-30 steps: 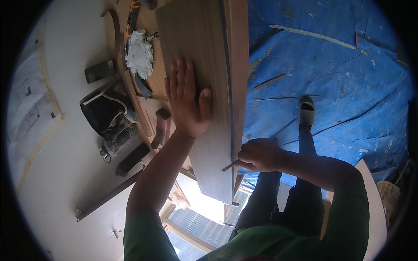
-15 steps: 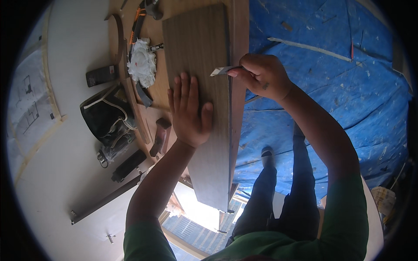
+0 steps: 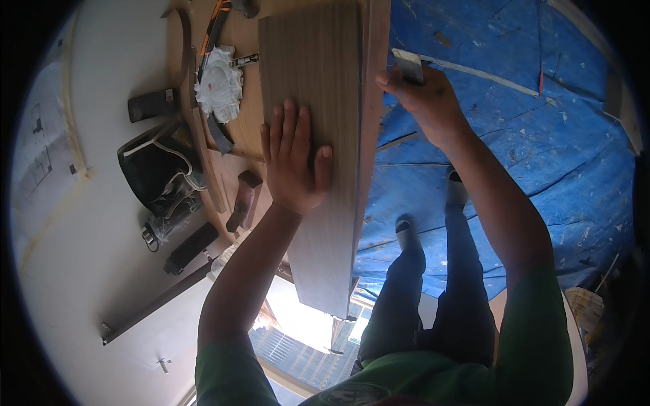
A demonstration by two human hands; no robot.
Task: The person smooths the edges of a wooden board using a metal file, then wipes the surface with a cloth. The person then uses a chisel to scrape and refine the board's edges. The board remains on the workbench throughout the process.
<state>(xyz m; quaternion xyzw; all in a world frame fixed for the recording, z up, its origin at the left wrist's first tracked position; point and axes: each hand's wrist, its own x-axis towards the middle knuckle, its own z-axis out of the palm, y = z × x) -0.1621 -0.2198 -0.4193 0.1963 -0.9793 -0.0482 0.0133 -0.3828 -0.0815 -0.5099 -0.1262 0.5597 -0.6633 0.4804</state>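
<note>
Pale wall (image 3: 88,223) at far left, a paper drawing (image 3: 47,145) fixed to it. Next, a black bag (image 3: 152,169), then white crumpled cloth (image 3: 220,88) and a reddish wooden block (image 3: 245,201) on or by the wooden bench (image 3: 252,101).

Middle of my feed: left hand (image 3: 294,162) lies palm down, fingers straight and close together, thumb spread, gripping nothing. Under it, the dark wood-grained board (image 3: 311,68) rests flat on the bench, near its right edge. Long axis runs up and down my view, away from the wearer; broad face up.

Right of that, the right hand (image 3: 433,101) is closed around a flat grey strip (image 3: 409,68), just past the bench edge, clear of the board. Strip's pale end points forward and slightly left; I cannot tell its exact kind.

Progress: board laid down, strip in hand. I judge work under way; how much remains, I cannot tell.

Far right, blue sheeting (image 3: 542,155) covers the floor.
</note>
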